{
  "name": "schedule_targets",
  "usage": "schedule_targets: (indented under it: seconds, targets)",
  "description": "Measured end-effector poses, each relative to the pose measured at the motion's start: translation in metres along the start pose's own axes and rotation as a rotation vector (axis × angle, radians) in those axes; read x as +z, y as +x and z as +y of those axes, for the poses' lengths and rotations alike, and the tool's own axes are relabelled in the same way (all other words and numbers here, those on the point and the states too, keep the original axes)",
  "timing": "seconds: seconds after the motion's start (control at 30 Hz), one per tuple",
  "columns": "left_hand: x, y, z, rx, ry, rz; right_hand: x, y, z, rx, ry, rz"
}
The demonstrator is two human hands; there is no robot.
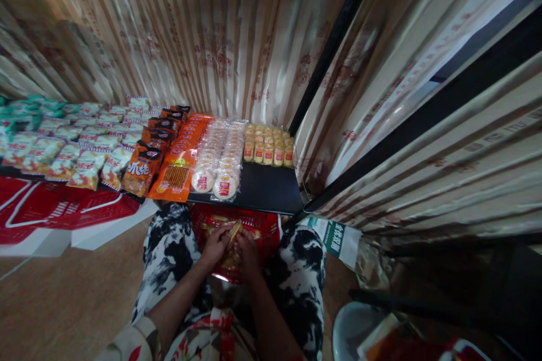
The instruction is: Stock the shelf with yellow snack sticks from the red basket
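My left hand (pixel 215 245) and my right hand (pixel 248 249) are together over a red plastic basket (pixel 265 231) that sits between my knees. Both hands have their fingers closed round a small yellow-orange snack packet (pixel 235 231), held just above the basket's contents. More packets of the same kind lie in the basket under my hands. Just beyond the basket is a low black shelf (pixel 266 189) with rows of the same small yellow packets (pixel 268 146) at its back right.
Left of those on the shelf are round white cakes in clear wrap (pixel 215 161), orange packets (pixel 180 161), dark orange bags (pixel 144 169) and green-and-white bags (pixel 63 146). A striped curtain hangs behind. A black pole (pixel 330 48) rises at right. A green-and-white box (pixel 339 240) lies by my right knee.
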State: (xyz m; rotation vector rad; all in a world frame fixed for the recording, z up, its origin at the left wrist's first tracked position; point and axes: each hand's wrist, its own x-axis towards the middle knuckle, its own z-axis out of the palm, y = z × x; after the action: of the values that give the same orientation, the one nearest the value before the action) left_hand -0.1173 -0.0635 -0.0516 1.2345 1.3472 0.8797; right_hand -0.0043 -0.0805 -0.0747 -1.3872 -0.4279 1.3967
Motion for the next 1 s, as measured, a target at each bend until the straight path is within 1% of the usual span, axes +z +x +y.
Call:
schedule_targets:
  seconds: [0.13, 0.2, 0.27, 0.3, 0.37, 0.47, 0.53, 0.6, 0.7, 0.77, 0.87, 1.0]
  targets:
    - [-0.001, 0.002, 0.004, -0.054, -0.048, 0.02, -0.001, 0.0, 0.001, 0.0, 0.031, -0.004]
    - [-0.002, 0.003, 0.006, -0.07, -0.055, 0.015, -0.002, 0.001, 0.003, -0.014, 0.006, 0.005]
    - [-0.004, 0.004, 0.008, -0.086, -0.055, -0.003, -0.003, 0.002, 0.004, -0.059, -0.045, 0.017]
    - [-0.005, 0.004, 0.008, -0.093, -0.052, -0.009, -0.004, 0.002, 0.004, -0.098, -0.089, 0.025]
    - [-0.008, 0.006, 0.007, -0.108, -0.045, -0.02, -0.005, 0.001, 0.002, -0.226, -0.23, 0.053]
    - [-0.013, 0.009, 0.005, -0.125, -0.029, -0.056, -0.007, -0.005, -0.005, -0.486, -0.539, 0.09]
    - [-0.016, 0.011, 0.003, -0.129, -0.016, -0.096, -0.008, -0.01, -0.011, -0.625, -0.735, 0.05]
    - [-0.019, 0.014, 0.003, -0.126, 0.002, -0.142, -0.009, -0.014, -0.016, -0.7, -0.87, -0.039]
    - [-0.022, 0.018, 0.004, -0.109, 0.041, -0.219, -0.011, -0.017, -0.02, -0.731, -0.952, -0.178]
    - [-0.023, 0.021, 0.006, -0.101, 0.071, -0.268, -0.014, -0.017, -0.02, -0.715, -0.965, -0.236]
    - [-0.023, 0.024, 0.01, -0.101, 0.105, -0.319, -0.019, -0.016, -0.018, -0.663, -0.986, -0.259]
    - [-0.017, 0.026, 0.017, -0.105, 0.112, -0.334, -0.027, -0.015, -0.016, -0.581, -0.947, -0.268]
